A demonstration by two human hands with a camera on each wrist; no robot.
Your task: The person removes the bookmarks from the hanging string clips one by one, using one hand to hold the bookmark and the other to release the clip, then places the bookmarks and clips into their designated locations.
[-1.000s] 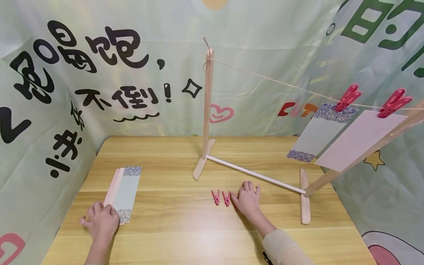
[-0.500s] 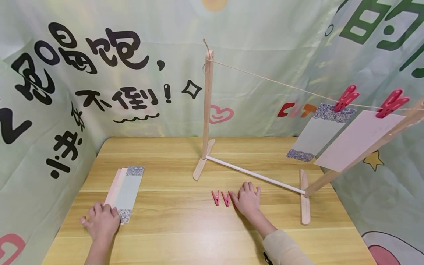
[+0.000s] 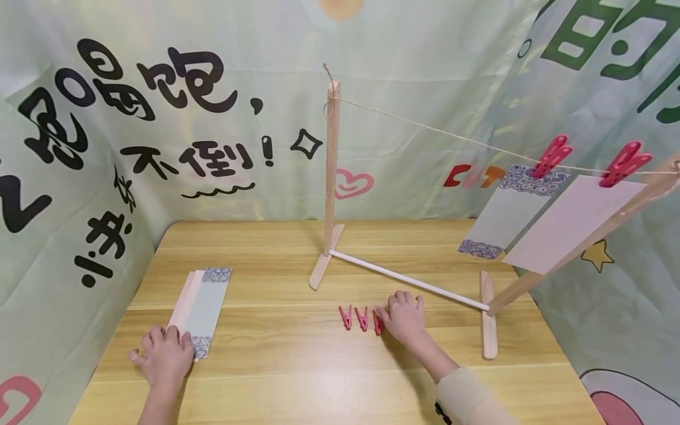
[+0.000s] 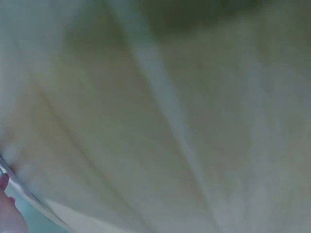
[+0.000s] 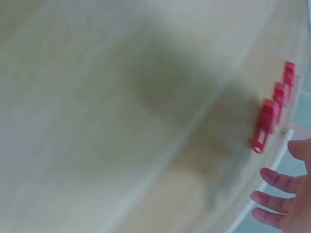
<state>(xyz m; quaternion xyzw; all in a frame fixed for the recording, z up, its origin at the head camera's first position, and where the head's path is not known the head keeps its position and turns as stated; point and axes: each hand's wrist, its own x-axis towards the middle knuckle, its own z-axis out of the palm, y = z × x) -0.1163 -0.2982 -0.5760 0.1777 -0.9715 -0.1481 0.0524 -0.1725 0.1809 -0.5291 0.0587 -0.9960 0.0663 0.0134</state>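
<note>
My left hand rests at the near end of a small stack of cards, fingertips on their lower left edge. On top lies a pale blue card with patterned ends; pink cards show beneath it. Three pink clothespins stand in a row: left, middle and right. My right hand is just beside the right one. In the right wrist view its fingers are spread, apart from the clothespins. The left wrist view shows mostly blurred tabletop.
Behind the clothespins stands a wooden frame with a post, a white rod and a string. A blue patterned card and a pink card hang from it by pink clothespins. Printed cloth walls surround the table.
My right hand has shifted slightly right, and the right clothespin beside it shows in full. The blue card slid a little right at first; the left hand has barely moved.
</note>
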